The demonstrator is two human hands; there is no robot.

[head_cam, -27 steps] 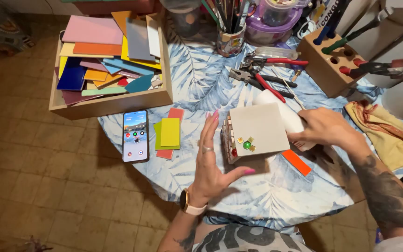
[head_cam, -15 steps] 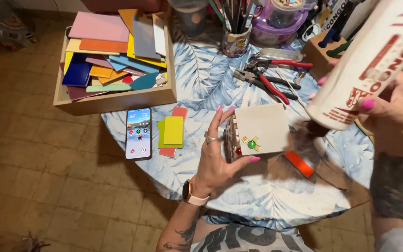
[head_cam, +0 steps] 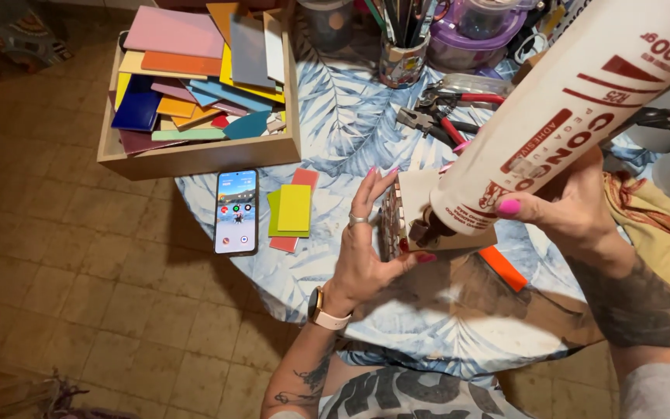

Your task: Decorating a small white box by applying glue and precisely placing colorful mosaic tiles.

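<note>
The left hand [head_cam: 366, 256] cups a small box [head_cam: 420, 221] from the side, fingers spread and thumb under, steadying it on edge above the table [head_cam: 335, 147]. The right hand [head_cam: 564, 206] is closed round a big white glue bottle [head_cam: 575, 109], tipped so its nozzle meets the box face, probably to squeeze glue there. Beyond lie a phone [head_cam: 236, 211], yellow tiles [head_cam: 292, 209], pliers [head_cam: 443, 116] and a tile tray [head_cam: 195, 155].

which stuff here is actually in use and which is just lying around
In use:
left hand holding the small wooden box
right hand tipping the glue bottle onto it

Lying about:
phone
yellow tiles
tray of coloured tiles
pliers
orange tile
</note>
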